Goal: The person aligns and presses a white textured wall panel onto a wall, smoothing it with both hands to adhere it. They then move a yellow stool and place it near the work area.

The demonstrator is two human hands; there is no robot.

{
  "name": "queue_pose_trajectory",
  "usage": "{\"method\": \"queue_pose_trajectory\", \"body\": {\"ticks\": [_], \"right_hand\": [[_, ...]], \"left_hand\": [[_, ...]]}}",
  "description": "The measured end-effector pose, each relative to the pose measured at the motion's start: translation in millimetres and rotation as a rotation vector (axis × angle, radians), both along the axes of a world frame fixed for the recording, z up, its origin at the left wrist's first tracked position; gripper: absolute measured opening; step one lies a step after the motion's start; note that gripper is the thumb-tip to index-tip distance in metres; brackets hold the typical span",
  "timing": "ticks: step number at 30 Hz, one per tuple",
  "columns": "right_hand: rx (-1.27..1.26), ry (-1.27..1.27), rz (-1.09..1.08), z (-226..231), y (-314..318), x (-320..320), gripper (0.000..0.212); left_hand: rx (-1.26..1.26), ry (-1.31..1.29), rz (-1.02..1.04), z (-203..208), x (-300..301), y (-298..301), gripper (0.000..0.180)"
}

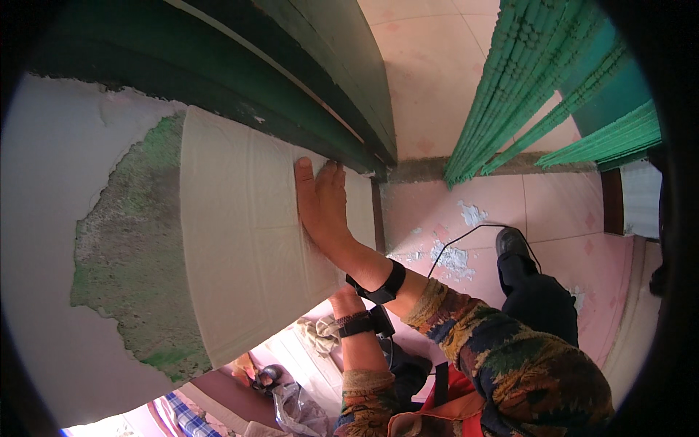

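A cream sheet, like wallpaper (244, 226), lies against the wall and covers part of a bare, greenish patch (135, 240) where the paint has come off. My right hand (322, 200) is pressed flat on the sheet close to the dark green door frame (218, 98), thumb apart from the fingers, holding nothing. Below it, my left hand (345, 300) shows only near the wrist, at the sheet's lower edge; its fingers are hidden behind my right arm and the sheet. Black straps circle both forearms.
Green beaded-looking curtain strands (502, 95) hang at the upper right. Pale paint flakes (453, 261) litter the pink tiled floor (561, 193). A black cable (466, 234) loops beside my dark shoe (511, 242). A clear plastic bag (298, 411) and plaid cloth (191, 416) lie below the sheet.
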State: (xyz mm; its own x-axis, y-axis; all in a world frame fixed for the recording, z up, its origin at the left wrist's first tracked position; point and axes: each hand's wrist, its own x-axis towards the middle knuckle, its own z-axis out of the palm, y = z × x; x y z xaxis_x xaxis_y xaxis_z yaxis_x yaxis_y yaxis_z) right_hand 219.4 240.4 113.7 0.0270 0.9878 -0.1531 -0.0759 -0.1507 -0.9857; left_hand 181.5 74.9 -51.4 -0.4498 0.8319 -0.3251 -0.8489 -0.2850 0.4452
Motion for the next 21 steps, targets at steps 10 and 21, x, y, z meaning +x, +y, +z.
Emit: {"method": "queue_pose_trajectory", "body": {"ticks": [10, 21], "right_hand": [[0.09, -0.054, 0.05, 39, -9, -2, 0.093], [0.183, 0.024, 0.101, 71, -15, 6, 0.09]], "left_hand": [[0.25, -0.118, -0.278, -11, 4, -35, 0.052], [0.357, -0.185, -0.412, -11, 10, -54, 0.052]]}}
